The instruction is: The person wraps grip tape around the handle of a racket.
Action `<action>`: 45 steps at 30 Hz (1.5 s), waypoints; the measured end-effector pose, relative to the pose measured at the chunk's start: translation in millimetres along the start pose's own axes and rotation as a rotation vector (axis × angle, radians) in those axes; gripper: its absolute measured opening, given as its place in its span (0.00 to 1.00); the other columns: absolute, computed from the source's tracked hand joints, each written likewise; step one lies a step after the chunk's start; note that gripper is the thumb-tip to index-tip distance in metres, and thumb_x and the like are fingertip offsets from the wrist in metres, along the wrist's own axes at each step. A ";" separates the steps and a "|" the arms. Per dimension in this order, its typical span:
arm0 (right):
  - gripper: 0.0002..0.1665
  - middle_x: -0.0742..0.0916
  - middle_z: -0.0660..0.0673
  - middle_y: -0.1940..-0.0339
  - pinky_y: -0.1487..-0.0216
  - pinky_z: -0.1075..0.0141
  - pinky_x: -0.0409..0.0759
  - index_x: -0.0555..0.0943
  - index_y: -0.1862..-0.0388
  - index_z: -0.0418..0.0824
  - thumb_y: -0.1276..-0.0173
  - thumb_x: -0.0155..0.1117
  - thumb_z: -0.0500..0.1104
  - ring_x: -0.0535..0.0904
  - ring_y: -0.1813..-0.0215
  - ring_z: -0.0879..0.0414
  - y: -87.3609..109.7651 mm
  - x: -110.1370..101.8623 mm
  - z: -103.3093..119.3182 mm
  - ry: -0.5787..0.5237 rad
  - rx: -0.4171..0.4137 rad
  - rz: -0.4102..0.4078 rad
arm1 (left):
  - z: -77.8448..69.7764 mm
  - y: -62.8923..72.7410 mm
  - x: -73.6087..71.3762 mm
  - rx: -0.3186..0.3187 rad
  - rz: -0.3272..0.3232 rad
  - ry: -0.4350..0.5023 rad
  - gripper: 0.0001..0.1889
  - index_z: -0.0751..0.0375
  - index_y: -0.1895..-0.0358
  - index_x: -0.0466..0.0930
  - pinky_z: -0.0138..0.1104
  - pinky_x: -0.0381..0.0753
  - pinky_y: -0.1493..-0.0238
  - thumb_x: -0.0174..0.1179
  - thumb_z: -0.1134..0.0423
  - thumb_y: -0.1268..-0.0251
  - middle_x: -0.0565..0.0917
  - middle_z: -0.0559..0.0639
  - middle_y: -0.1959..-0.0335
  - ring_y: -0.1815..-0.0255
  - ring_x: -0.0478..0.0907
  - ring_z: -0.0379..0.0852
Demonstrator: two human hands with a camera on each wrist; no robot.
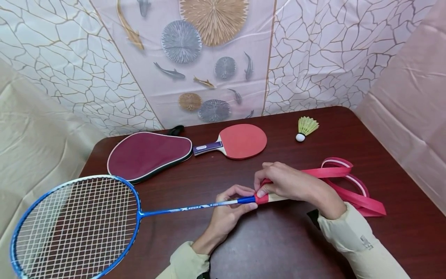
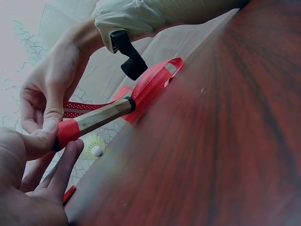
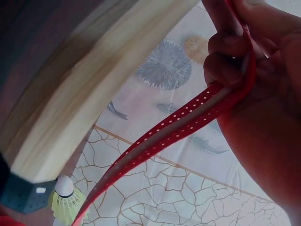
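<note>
A blue and white badminton racket (image 1: 167, 211) extends across the table, its strung head at the left. My left hand (image 1: 224, 217) grips it around the blue cone at the top of the handle. Red perforated grip tape (image 1: 327, 173) is wound around the handle's upper end, and my right hand (image 1: 290, 184) pinches it there, thumb on the wrap. Below the wrap, the wooden handle (image 2: 103, 117) is bare down to its black end cap (image 2: 130, 104). In the right wrist view the tape (image 3: 188, 115) runs from the curled fingers; its loose length lies looped on the table's right side.
Behind the hands lie a red table tennis paddle (image 1: 242, 141) and a maroon paddle case (image 1: 148, 155). A yellow shuttlecock (image 1: 307, 127) sits at the back right of the dark wooden table (image 1: 400, 182). Patterned cloth (image 1: 313, 58) hangs behind the table.
</note>
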State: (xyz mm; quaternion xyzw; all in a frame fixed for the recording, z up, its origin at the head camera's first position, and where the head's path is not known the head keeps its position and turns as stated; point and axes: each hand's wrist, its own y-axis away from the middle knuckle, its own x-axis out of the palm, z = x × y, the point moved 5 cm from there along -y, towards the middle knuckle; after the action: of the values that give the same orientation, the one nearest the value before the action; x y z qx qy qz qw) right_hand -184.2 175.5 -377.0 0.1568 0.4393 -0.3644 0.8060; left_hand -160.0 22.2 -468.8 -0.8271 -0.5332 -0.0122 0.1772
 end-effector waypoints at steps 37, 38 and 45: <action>0.07 0.80 0.62 0.73 0.65 0.68 0.75 0.82 0.70 0.55 0.39 0.74 0.46 0.72 0.64 0.63 2.6 -17.3 5.2 0.029 -0.024 -0.034 | -12.3 0.1 -0.1 0.229 -0.034 0.080 0.12 0.73 0.48 0.59 0.38 0.80 0.49 0.49 0.80 0.29 0.79 0.73 0.51 0.50 0.78 0.64; 0.06 0.81 0.63 0.72 0.59 0.67 0.76 0.82 0.69 0.54 0.38 0.74 0.45 0.74 0.63 0.65 3.2 -18.4 5.7 0.022 -0.040 -0.048 | -12.3 0.0 -0.6 0.227 -0.037 0.077 0.12 0.73 0.48 0.60 0.39 0.80 0.49 0.49 0.79 0.29 0.79 0.73 0.51 0.50 0.78 0.64; 0.06 0.81 0.64 0.71 0.56 0.65 0.77 0.84 0.68 0.52 0.39 0.74 0.43 0.74 0.62 0.63 -1.9 -8.7 0.2 0.102 -0.017 -0.163 | -7.6 0.8 -5.2 0.144 -0.088 0.100 0.13 0.72 0.48 0.61 0.42 0.81 0.50 0.52 0.77 0.29 0.80 0.69 0.49 0.49 0.79 0.60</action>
State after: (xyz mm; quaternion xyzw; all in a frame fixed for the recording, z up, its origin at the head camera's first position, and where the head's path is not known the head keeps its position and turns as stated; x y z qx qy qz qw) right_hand -188.5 177.9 -369.7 0.1322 0.4939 -0.4166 0.7517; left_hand -160.2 15.0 -462.9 -0.7862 -0.5593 -0.0227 0.2619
